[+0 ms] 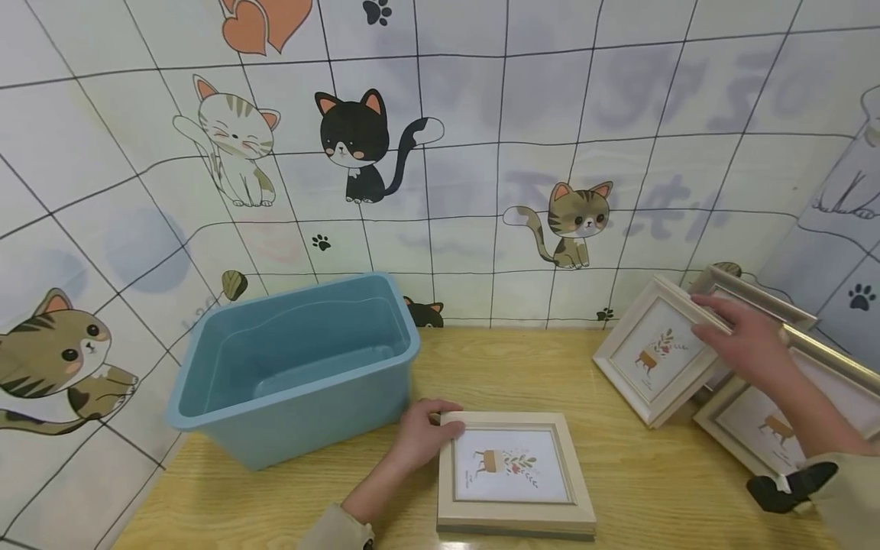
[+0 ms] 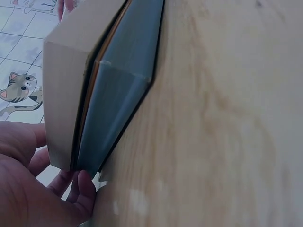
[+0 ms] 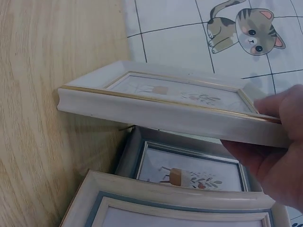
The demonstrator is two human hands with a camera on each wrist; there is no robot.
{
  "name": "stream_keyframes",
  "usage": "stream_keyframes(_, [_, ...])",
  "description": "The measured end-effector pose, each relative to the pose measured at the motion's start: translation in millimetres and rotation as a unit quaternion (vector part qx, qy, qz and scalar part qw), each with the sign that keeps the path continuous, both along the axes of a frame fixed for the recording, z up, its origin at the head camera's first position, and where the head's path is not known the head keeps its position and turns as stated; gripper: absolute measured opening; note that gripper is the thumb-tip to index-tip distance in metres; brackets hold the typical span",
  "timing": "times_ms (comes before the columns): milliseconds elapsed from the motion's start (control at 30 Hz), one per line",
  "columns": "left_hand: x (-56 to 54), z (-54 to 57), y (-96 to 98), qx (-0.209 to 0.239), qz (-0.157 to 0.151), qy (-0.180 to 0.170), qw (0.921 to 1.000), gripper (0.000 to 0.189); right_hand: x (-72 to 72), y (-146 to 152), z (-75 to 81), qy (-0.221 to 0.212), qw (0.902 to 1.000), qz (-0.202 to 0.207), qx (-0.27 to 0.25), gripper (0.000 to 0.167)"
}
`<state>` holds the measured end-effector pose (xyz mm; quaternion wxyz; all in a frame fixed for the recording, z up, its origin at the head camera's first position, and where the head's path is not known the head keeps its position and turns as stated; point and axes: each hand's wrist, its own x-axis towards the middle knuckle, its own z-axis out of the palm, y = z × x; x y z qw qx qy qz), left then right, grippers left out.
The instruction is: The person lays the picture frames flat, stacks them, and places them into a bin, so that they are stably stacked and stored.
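Note:
My right hand (image 1: pixel 749 340) grips the upper edge of a cream picture frame (image 1: pixel 656 412), which leans at a tilt. In the right wrist view, thumb and fingers pinch this white picture frame (image 3: pixel 170 111), which has a thin gold inner line. At the front middle, a cream picture frame (image 1: pixel 512 512) lies flat on a blue-grey frame (image 2: pixel 118 94), its plant-and-animal print facing up. My left hand (image 1: pixel 422 435) holds the far left corner of this stack. Its fingers curl at that corner in the left wrist view.
A blue plastic bin (image 1: pixel 296 412) stands at the left on the wooden table (image 1: pixel 481 367). More frames lean at the right: a silver-grey one (image 1: pixel 791 305) behind and a larger cream one (image 1: pixel 729 431) with a gold edge. A cat-printed wall (image 1: pixel 467 176) borders the back.

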<state>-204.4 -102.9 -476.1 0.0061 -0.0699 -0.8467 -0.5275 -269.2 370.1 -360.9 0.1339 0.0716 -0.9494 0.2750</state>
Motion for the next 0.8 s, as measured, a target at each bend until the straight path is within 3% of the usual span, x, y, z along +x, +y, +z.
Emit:
stream_keyframes(233, [-1.3,-2.9,-1.0,0.065,-0.012,-0.033,0.9973,0.027,3.3,0.5,-6.4,-0.009,0.9998,-0.004,-0.02,0.053])
stream_keyframes(333, [-2.5,-3.2,-1.8,0.082,-0.014,-0.044,0.9956,0.027,11.1,-1.8,-6.4,-0.004,0.999,-0.01,-0.043,0.053])
stream_keyframes(467, [-2.4,-1.9,-2.4,0.073,-0.005,-0.049,0.9962,0.03,29.1,-2.9,-3.8,0.005,0.9958,-0.016,-0.09,0.054])
stream_keyframes(700, [2.4,7.6,-2.5,0.05,0.02,-0.009,0.9985,0.043,64.4,-7.2,6.2,0.025,0.9808,-0.049,-0.187,0.054])
stream_keyframes(800, [4.6,16.4,-2.5,0.039,0.009,0.022,0.9989,0.046,76.6,-11.9,11.0,0.016,0.9655,-0.029,-0.258,0.054])
